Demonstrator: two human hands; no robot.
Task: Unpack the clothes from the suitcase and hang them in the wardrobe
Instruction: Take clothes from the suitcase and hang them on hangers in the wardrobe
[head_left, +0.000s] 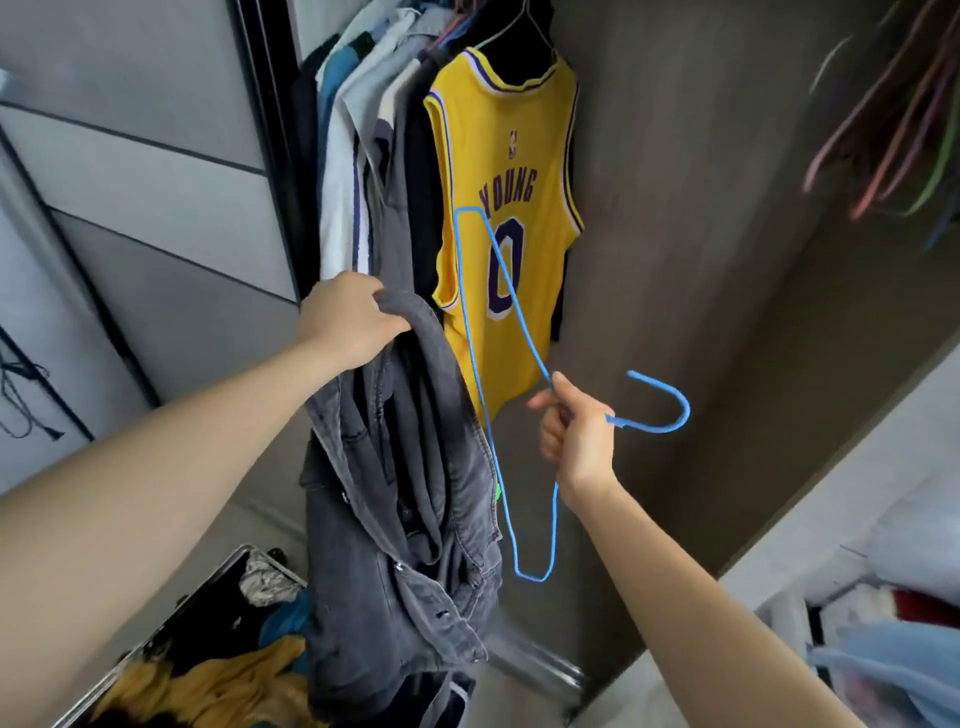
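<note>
Before the open wardrobe (675, 208), a grey denim jacket (405, 493) is held up by the left hand (348, 322), which is closed over a bunched fold at the garment's top, probably the collar, though the crumpled cloth makes that hard to confirm. The jacket hangs straight down from that grip, its long axis vertical, with the lower hem over the open suitcase (208, 649) on the floor, where more clothes are still packed. A blue wire hanger (519, 332) is pinched at its neck by the right hand (576, 441), thumb and forefinger closed on the wire and the other fingers loosely curled. The hanger is held turned on its side: its hook points right, away from the jacket, and its long axis runs up and down, one shoulder end raised in front of a yellow jersey (509, 156) already hung on the rail, the other dropped below the wrist. The jacket lies just left of the hanger, the lower wire passing close beside the denim. Judged from this, the hanger has to be turned level and its arms fed into the jacket's shoulders, and the right hand is the nearer to do it. Spare coloured hangers (893, 130) are blurred at upper right.
</note>
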